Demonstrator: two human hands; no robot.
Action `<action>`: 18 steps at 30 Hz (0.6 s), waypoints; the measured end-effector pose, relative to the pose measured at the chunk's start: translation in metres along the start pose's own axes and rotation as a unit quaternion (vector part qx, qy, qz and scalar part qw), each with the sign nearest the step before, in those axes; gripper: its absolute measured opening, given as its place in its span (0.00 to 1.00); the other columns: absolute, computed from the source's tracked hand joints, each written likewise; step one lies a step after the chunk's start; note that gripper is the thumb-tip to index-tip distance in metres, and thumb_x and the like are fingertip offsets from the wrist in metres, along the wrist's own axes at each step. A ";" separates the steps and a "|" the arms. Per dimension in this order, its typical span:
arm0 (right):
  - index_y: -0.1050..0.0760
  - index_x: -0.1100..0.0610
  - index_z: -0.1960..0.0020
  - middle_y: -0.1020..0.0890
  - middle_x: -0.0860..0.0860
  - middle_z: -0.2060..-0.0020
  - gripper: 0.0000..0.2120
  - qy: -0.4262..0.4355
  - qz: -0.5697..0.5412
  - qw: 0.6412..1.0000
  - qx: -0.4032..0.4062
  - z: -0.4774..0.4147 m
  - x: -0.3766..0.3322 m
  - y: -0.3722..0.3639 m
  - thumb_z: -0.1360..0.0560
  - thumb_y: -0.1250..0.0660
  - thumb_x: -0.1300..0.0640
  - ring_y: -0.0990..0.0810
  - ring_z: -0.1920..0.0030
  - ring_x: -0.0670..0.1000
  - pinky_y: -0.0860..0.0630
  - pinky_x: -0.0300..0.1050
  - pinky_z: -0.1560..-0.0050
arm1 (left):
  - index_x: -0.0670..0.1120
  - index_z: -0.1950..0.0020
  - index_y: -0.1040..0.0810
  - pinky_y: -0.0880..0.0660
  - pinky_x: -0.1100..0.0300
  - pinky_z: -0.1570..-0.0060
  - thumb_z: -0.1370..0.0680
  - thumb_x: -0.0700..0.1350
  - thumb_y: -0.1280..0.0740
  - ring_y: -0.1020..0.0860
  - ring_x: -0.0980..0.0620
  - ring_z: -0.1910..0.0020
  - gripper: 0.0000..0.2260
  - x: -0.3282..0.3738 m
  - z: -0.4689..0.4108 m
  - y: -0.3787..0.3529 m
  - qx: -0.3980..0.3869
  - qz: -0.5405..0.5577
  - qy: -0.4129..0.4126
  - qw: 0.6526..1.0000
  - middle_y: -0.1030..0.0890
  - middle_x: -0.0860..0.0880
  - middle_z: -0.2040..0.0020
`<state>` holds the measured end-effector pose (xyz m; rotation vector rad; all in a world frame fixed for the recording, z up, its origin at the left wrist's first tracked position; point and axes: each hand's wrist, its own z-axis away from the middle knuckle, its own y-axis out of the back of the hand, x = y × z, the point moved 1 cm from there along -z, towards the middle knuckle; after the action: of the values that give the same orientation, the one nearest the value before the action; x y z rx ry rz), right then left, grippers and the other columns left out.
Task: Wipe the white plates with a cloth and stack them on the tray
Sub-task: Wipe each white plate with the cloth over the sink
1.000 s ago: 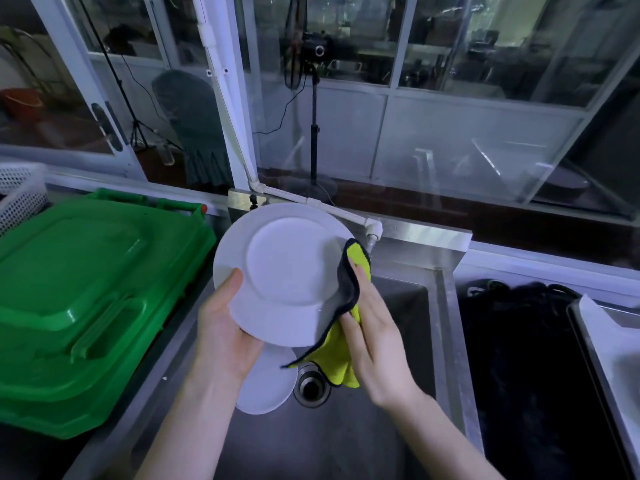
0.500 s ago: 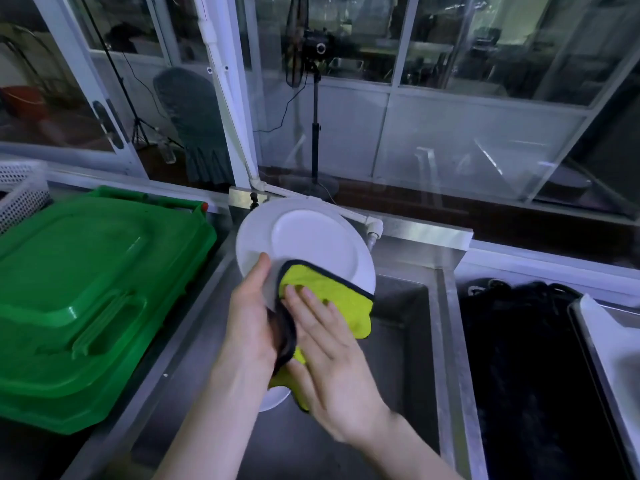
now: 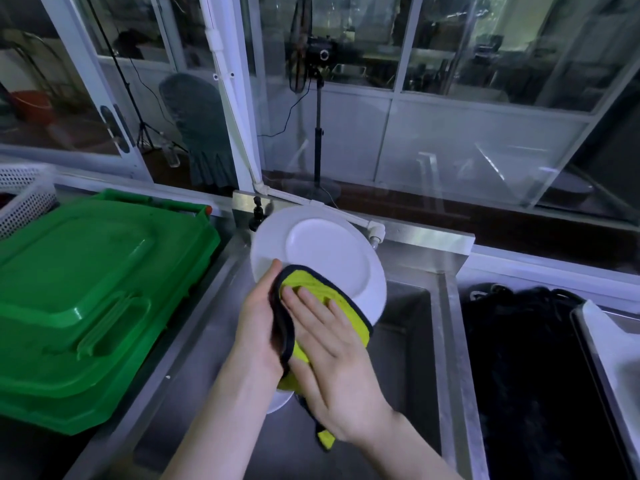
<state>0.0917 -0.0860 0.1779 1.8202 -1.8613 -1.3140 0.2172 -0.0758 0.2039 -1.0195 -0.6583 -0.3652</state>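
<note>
Your left hand (image 3: 258,320) grips the white plate (image 3: 325,251) over the sink (image 3: 408,327) while your right hand (image 3: 332,355), fingers flat, presses the cloth (image 3: 311,282) on it.

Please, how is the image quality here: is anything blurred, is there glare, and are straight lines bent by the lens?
Head view: the right hand pressing the yellow cloth is slightly motion-blurred, the white plate is sharper; the glass panels carry pale reflections; the wide lens tilts the white window frame; light is dim, and the dark area at the right shows little detail.

Commercial scullery: steel sink (image 3: 408,341), green crate (image 3: 86,289).
</note>
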 end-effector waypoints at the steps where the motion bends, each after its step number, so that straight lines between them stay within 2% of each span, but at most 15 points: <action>1: 0.38 0.57 0.23 0.39 0.48 0.22 0.23 -0.012 -0.010 1.000 0.004 -0.007 -0.001 0.001 0.16 0.47 0.51 0.43 0.22 0.50 0.47 0.52 0.23 | 0.44 0.61 0.11 0.19 0.59 0.66 0.29 0.58 0.30 0.13 0.48 0.59 0.18 -0.001 0.001 0.000 0.001 -0.014 -0.008 1.000 0.13 0.44 0.57; 2: 0.38 0.56 0.23 0.39 0.47 0.22 0.23 -0.034 -0.031 0.999 0.012 -0.013 0.000 0.002 0.16 0.47 0.52 0.43 0.22 0.49 0.46 0.52 0.23 | 0.46 0.60 0.11 0.19 0.61 0.64 0.28 0.57 0.30 0.13 0.50 0.57 0.16 -0.002 0.002 0.000 0.000 -0.023 -0.026 0.999 0.12 0.45 0.55; 4: 0.41 0.54 0.22 0.40 0.47 0.22 0.24 -0.091 -0.091 0.991 0.042 -0.021 0.004 0.005 0.17 0.46 0.53 0.43 0.22 0.47 0.45 0.53 0.23 | 0.48 0.50 0.11 0.18 0.62 0.57 0.27 0.54 0.32 0.14 0.50 0.47 0.15 -0.002 0.004 -0.001 -0.022 -0.038 -0.049 0.998 0.13 0.44 0.46; 6: 0.43 0.53 0.22 0.40 0.45 0.22 0.24 -0.135 -0.130 0.980 0.071 -0.031 0.008 0.008 0.17 0.47 0.52 0.44 0.22 0.44 0.46 0.51 0.23 | 0.47 0.42 0.13 0.19 0.59 0.50 0.25 0.52 0.33 0.17 0.48 0.40 0.17 -0.003 0.008 0.000 -0.053 -0.046 -0.035 0.997 0.16 0.43 0.40; 9: 0.45 0.47 0.21 0.41 0.40 0.22 0.24 -0.141 -0.163 0.974 0.075 -0.050 0.011 0.016 0.17 0.48 0.50 0.46 0.22 0.42 0.50 0.45 0.22 | 0.44 0.35 0.18 0.23 0.52 0.37 0.22 0.50 0.31 0.20 0.43 0.35 0.18 0.003 0.011 -0.001 -0.058 -0.088 -0.017 0.994 0.18 0.40 0.35; 10: 0.45 0.47 0.22 0.42 0.39 0.23 0.24 -0.141 -0.172 0.972 0.074 -0.057 0.014 0.020 0.16 0.48 0.50 0.47 0.22 0.41 0.50 0.43 0.23 | 0.41 0.30 0.22 0.26 0.54 0.34 0.20 0.49 0.33 0.22 0.42 0.32 0.20 0.006 0.010 0.000 -0.071 -0.124 -0.015 0.990 0.21 0.39 0.32; 11: 0.44 0.47 0.22 0.42 0.37 0.23 0.23 -0.145 -0.178 0.970 0.076 -0.064 0.016 0.024 0.16 0.48 0.51 0.48 0.22 0.41 0.51 0.41 0.23 | 0.38 0.25 0.28 0.27 0.62 0.36 0.16 0.46 0.38 0.25 0.43 0.29 0.21 0.009 0.012 0.010 -0.111 -0.074 -0.033 0.990 0.25 0.37 0.28; 12: 0.43 0.47 0.22 0.41 0.36 0.24 0.22 -0.150 -0.181 0.969 0.077 -0.068 0.018 0.028 0.16 0.47 0.52 0.49 0.22 0.40 0.52 0.40 0.23 | 0.36 0.23 0.35 0.27 0.72 0.45 0.14 0.42 0.44 0.27 0.45 0.28 0.20 0.010 0.015 0.014 -0.132 0.005 -0.028 0.991 0.30 0.37 0.24; 13: 0.42 0.47 0.23 0.40 0.36 0.25 0.22 -0.152 -0.183 0.968 0.073 -0.070 0.018 0.030 0.16 0.47 0.53 0.49 0.22 0.40 0.52 0.41 0.22 | 0.35 0.22 0.39 0.27 0.76 0.54 0.13 0.38 0.48 0.24 0.50 0.32 0.19 0.013 0.019 0.010 -0.150 -0.009 -0.023 0.988 0.34 0.37 0.23; 14: 0.41 0.46 0.23 0.39 0.37 0.25 0.22 -0.144 -0.182 0.971 0.064 -0.070 0.015 0.032 0.17 0.47 0.53 0.49 0.22 0.40 0.53 0.43 0.22 | 0.35 0.22 0.38 0.26 0.76 0.58 0.14 0.37 0.48 0.20 0.55 0.40 0.19 0.013 0.017 0.006 -0.171 -0.037 -0.016 0.985 0.33 0.36 0.23; 15: 0.41 0.46 0.23 0.38 0.39 0.24 0.22 -0.120 -0.176 0.976 0.050 -0.067 0.012 0.032 0.16 0.46 0.54 0.49 0.22 0.42 0.53 0.46 0.22 | 0.36 0.24 0.32 0.23 0.71 0.55 0.15 0.38 0.42 0.17 0.56 0.46 0.19 0.010 0.013 0.007 -0.172 -0.080 -0.026 0.982 0.30 0.35 0.26; 16: 0.42 0.46 0.23 0.38 0.40 0.24 0.22 -0.088 -0.170 0.981 0.038 -0.062 0.008 0.031 0.16 0.46 0.55 0.48 0.22 0.44 0.53 0.48 0.22 | 0.38 0.28 0.25 0.21 0.62 0.50 0.19 0.43 0.34 0.16 0.52 0.46 0.20 0.009 0.011 0.004 -0.171 -0.121 -0.023 0.978 0.25 0.34 0.30; 17: 0.43 0.45 0.23 0.38 0.41 0.23 0.22 -0.062 -0.168 0.983 0.029 -0.057 0.005 0.029 0.16 0.47 0.55 0.48 0.21 0.45 0.53 0.48 0.22 | 0.41 0.33 0.20 0.20 0.55 0.48 0.24 0.47 0.28 0.16 0.46 0.44 0.21 0.011 0.008 0.009 -0.126 -0.102 -0.001 0.987 0.21 0.34 0.34; 18: 0.43 0.44 0.23 0.38 0.41 0.23 0.22 -0.049 -0.169 0.984 0.025 -0.055 0.005 0.027 0.16 0.47 0.55 0.48 0.21 0.46 0.53 0.48 0.22 | 0.42 0.36 0.18 0.20 0.52 0.48 0.27 0.48 0.26 0.16 0.43 0.43 0.21 0.012 0.005 0.007 -0.118 -0.102 0.012 0.988 0.19 0.35 0.38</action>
<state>0.1105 -0.1183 0.2271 2.2094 -1.6964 -1.5018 0.2284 -0.0678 0.2086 -1.1731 -0.7109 -0.6467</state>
